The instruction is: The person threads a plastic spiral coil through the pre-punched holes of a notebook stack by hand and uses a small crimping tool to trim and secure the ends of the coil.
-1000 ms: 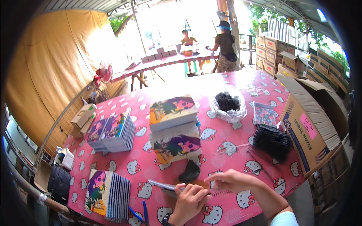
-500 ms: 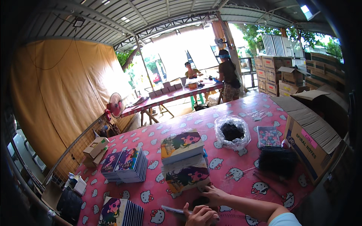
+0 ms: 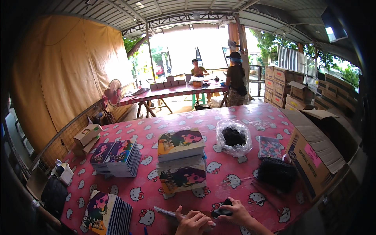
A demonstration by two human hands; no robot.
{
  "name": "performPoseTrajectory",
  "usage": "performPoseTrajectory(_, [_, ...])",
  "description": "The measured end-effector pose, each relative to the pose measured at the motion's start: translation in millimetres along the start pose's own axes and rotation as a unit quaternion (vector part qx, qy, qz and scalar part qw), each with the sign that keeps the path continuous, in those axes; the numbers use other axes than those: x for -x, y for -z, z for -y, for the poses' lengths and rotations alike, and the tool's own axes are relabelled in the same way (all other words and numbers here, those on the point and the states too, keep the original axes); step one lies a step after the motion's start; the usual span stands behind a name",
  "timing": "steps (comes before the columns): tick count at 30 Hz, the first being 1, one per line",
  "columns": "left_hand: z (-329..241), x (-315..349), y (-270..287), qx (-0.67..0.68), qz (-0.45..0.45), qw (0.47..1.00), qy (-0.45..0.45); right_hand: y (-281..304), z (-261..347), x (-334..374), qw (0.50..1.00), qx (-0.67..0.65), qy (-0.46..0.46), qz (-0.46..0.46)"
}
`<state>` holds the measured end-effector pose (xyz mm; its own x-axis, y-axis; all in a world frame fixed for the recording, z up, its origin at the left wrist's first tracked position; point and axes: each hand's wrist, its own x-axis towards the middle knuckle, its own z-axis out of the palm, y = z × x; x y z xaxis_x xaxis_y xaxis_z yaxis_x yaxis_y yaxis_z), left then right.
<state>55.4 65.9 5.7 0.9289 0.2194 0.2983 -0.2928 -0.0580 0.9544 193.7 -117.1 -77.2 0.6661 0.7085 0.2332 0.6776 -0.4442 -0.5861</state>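
At the table's near edge, my left hand [image 3: 194, 222] lies with curled fingers over a thin notebook [image 3: 166, 212], whose pale edge sticks out to the left. Just right of it, my right hand [image 3: 238, 216] is closed on a small rounded black object [image 3: 221, 210]; its exact kind is unclear. Beyond my hands stand two stacks of notebooks with illustrated covers, a front stack [image 3: 183, 181] and a taller back stack [image 3: 181, 144]. More spiral-bound notebooks stand at left, one pile [image 3: 124, 158] farther off and another [image 3: 102, 213] near the front edge.
On the pink patterned tablecloth [image 3: 231, 180] sit a clear plastic bag [image 3: 244, 147] with black contents, a pile of black coils [image 3: 276, 174] and a flowered pack [image 3: 270, 147]. An open carton [image 3: 313, 164] is at right. Two people work at a far table [image 3: 156, 94].
My right hand has gone from reaching beside the front notebook stack to gripping the black object closer to me. My left hand stays over the thin notebook. The head view has shifted.
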Motion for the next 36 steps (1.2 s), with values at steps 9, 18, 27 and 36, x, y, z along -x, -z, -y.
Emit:
performPoseTrajectory(9, [-19.5,-0.9,15.6,-0.447,0.007,0.871,-0.204,26.4,43.4,-8.3,0.798,-0.591,-0.052,0.110])
performPoseTrajectory(18, [7.6,2.9,40.6,-0.442,-0.046,0.879,-0.171,53.9,64.1,-38.3,0.931,-0.339,0.021,0.135])
performPoseTrajectory(27, [11.5,-12.9,66.9,-0.447,-0.059,0.867,-0.210,54.5,77.4,-47.8,0.916,-0.357,0.078,0.167])
performPoseTrajectory(36, [18.7,-6.3,70.4,-0.446,-0.095,0.869,-0.192,51.3,88.3,-64.8,0.964,-0.205,-0.027,0.166])
